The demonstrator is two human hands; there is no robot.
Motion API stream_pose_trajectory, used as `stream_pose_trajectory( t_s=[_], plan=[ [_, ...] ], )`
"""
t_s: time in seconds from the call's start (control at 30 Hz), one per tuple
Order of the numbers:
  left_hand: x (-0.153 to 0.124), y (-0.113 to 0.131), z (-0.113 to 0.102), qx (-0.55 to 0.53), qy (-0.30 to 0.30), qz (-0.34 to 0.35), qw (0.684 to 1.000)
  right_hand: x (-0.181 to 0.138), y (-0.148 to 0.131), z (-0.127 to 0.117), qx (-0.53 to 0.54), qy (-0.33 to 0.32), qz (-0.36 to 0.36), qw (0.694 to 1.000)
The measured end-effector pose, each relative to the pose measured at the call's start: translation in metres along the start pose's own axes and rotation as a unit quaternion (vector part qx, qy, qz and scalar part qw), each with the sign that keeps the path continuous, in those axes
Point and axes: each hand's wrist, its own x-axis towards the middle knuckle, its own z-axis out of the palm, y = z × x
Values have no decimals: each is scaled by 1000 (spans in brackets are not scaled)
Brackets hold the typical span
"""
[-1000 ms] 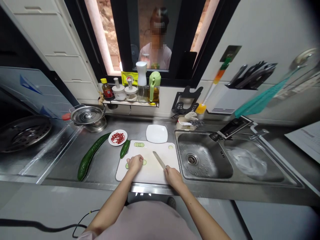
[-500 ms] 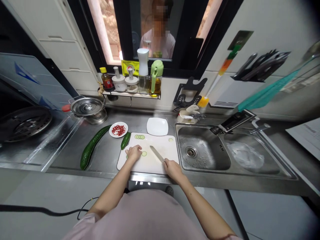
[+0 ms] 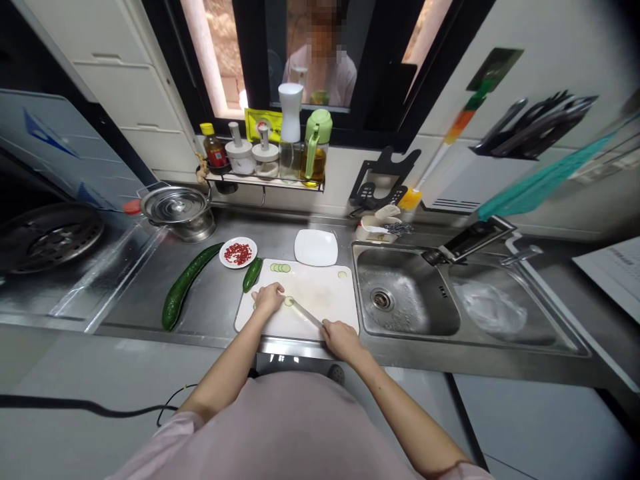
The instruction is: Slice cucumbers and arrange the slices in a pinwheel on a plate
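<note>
Head view: your right hand [image 3: 343, 340], fingers wrapped around the handle of one knife [image 3: 307, 314], tip at a cucumber slice [image 3: 287, 301] on the white cutting board [image 3: 325, 287]; your left hand [image 3: 270, 297], fingers bent beside that slice, grip impossible to tell; overlapping slices [image 3: 280, 268], far edge; lone slice [image 3: 342, 275], far right corner.

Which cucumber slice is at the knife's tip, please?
The slice just right of the left hand; the overlapping row and corner slice lie farther back on the board, away from the knife.
</note>
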Motion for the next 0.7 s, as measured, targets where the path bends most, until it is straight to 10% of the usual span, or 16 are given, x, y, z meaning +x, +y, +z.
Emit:
stream_pose_trajectory(
  t_s=[0.7],
  plan=[
    [-2,5,-6,14,-17,-2,1000,3,-3,-8,11,-35,5,999]
  ],
)
